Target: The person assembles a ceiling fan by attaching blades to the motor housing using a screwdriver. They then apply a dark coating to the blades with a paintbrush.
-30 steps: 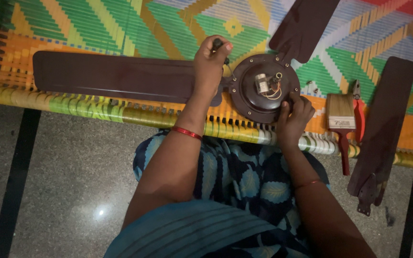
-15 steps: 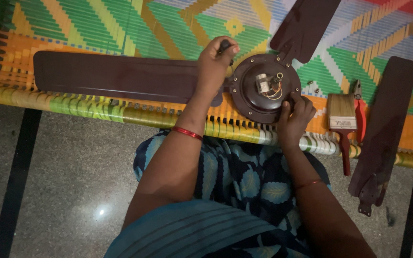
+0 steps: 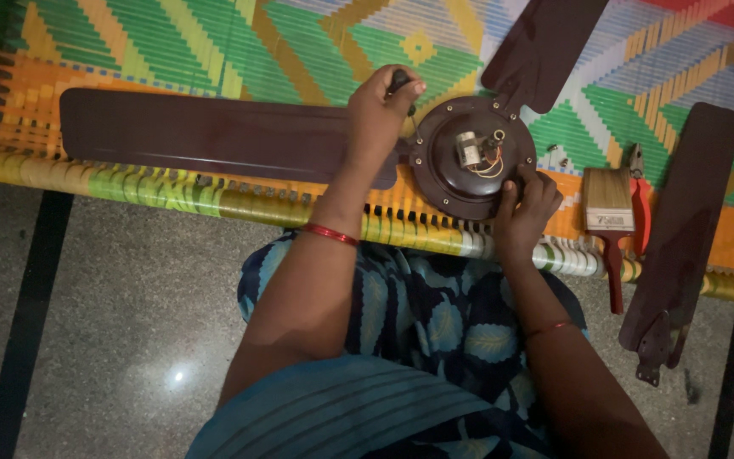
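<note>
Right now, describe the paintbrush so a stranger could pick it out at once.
Start at the round brown fan motor on the bright woven cot. To its right lies the paintbrush, beside a detached fan blade. Its pale bristles and red handle set it apart.

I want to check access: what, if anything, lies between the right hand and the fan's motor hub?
Nothing visible does: the right hand already rests on the rim of the motor hub.

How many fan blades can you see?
3 dark brown fan blades: one long blade left of the round motor hub, one angled up from the hub, one loose at right beside the paintbrush.
</note>
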